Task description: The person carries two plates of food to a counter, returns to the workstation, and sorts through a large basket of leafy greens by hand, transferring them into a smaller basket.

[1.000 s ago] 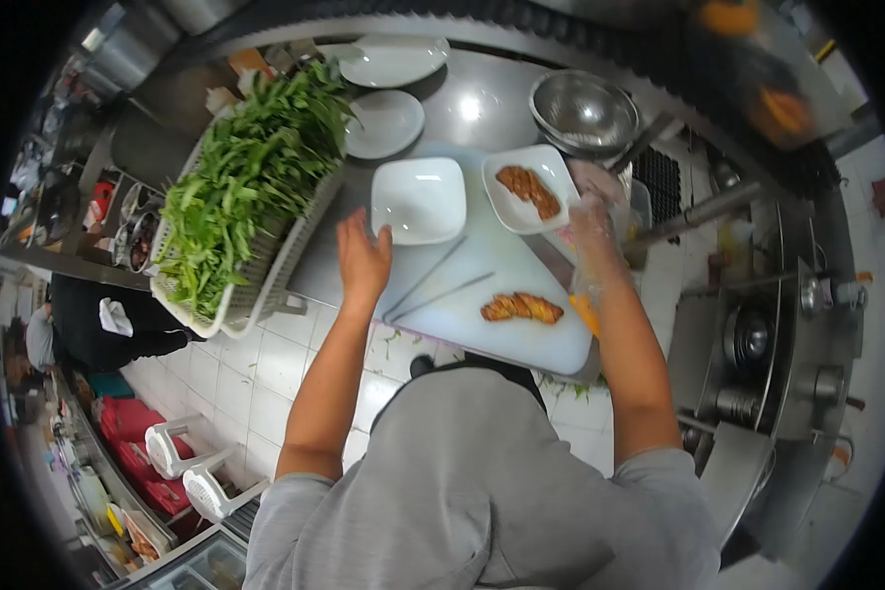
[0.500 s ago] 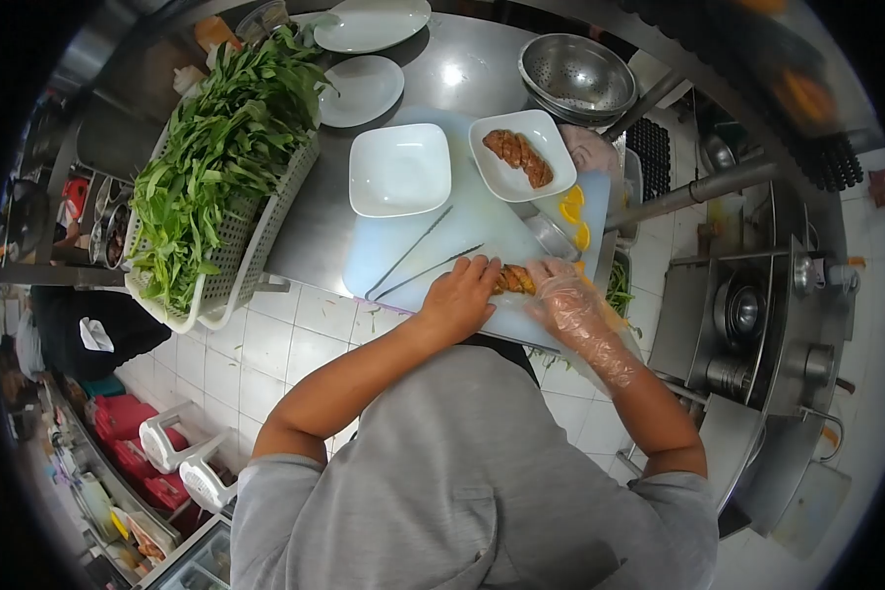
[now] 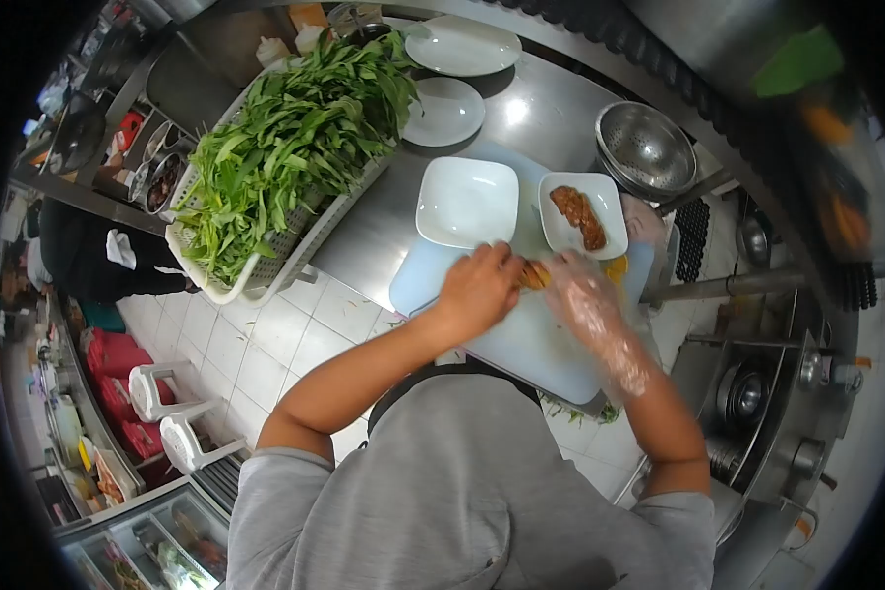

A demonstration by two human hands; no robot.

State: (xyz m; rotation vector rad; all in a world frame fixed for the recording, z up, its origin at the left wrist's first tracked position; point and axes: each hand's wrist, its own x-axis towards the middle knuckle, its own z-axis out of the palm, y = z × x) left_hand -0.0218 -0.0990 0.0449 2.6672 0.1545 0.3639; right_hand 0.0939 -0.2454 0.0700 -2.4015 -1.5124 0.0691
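Between my two hands is a piece of browned, sliced meat [image 3: 534,275], partly covered by the fingers. My left hand [image 3: 477,295] is bare and closed on its left end. A clear plastic glove covers my right hand [image 3: 588,305], which is closed at the right end and slightly blurred. Below them lies a pale cutting board [image 3: 531,339]. Just beyond my left hand stands a white square bowl [image 3: 467,202]. A second white bowl [image 3: 551,236], behind my right hand, holds more browned sliced meat [image 3: 580,218]. Orange slices [image 3: 616,267] show beside my right hand.
A white basket [image 3: 310,231] heaped with leafy greens [image 3: 285,147] stands at the left. Two white plates [image 3: 462,44] lie at the back. Metal colanders [image 3: 647,147] sit at the back right, near a metal rail [image 3: 718,286]. A dark-clothed person [image 3: 93,246] is at far left.
My head view has shifted. Both hands have moved forward and left with the meat, closer to the bowls. The thin dark tongs-like tool on the board is now hidden.
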